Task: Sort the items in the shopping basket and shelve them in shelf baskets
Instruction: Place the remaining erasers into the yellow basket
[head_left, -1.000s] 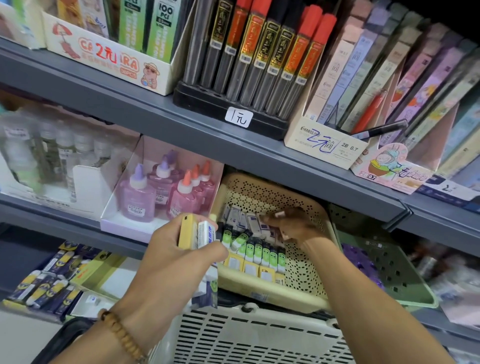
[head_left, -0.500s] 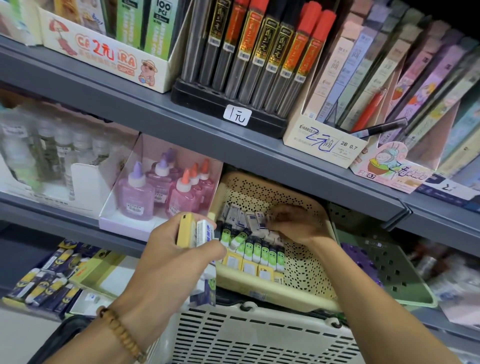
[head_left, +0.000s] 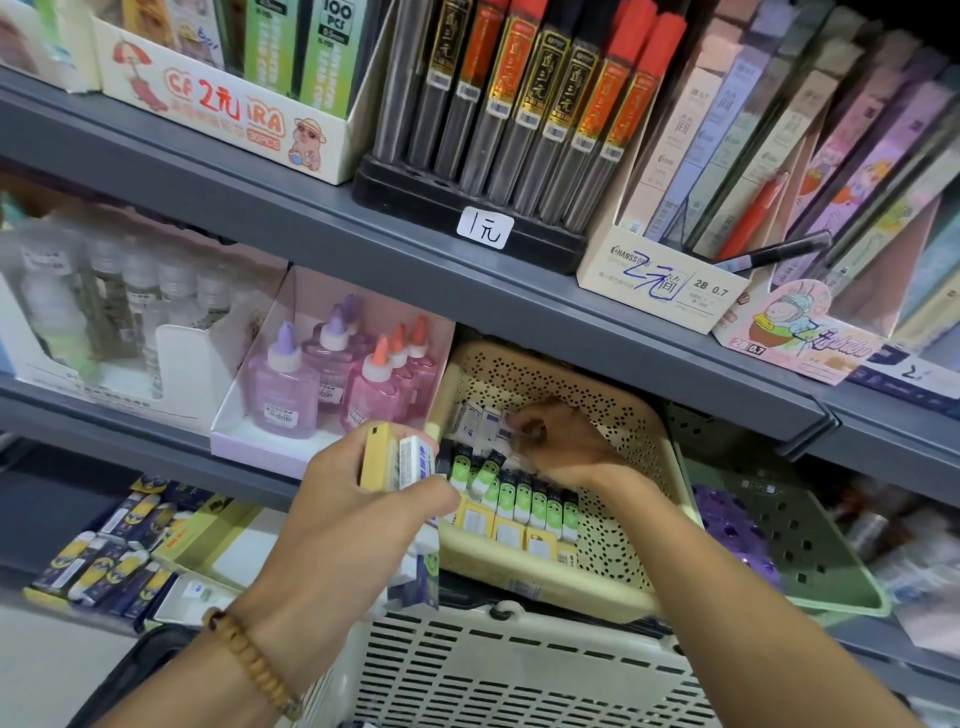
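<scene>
Right hand (head_left: 558, 447): inside the beige shelf basket (head_left: 618, 525), fingers curled down onto the white erasers (head_left: 480, 423) of the back row, pinching one at its right end as it is set in line.

Left hand (head_left: 358, 514): held in front of the basket's left corner, gripping a small stack of erasers (head_left: 400, 462), one yellow-sleeved and one white-and-blue, stood on end between thumb and fingers. More boxed pieces show below the palm; how many cannot be told. Beaded bracelet (head_left: 254, 662) at the wrist.

Basket contents: three rows, running left to right. White erasers at the back, green-and-black erasers (head_left: 524, 499) in the middle, yellow erasers (head_left: 511, 532) at the front. Each piece has its long axis pointing front to back; the right part of the basket floor is bare.

Key relation: the held stack lies just left of and slightly nearer than the rows, so the next piece must pass rightward and away, long axis turned to match its row. The right hand is the nearer to the rows and, in my judgement, the one to take it.

Below: white shopping basket (head_left: 519, 670), rim only in view. Beside: green shelf basket (head_left: 810, 577) to the right, glue bottles (head_left: 332, 379) to the left.
</scene>
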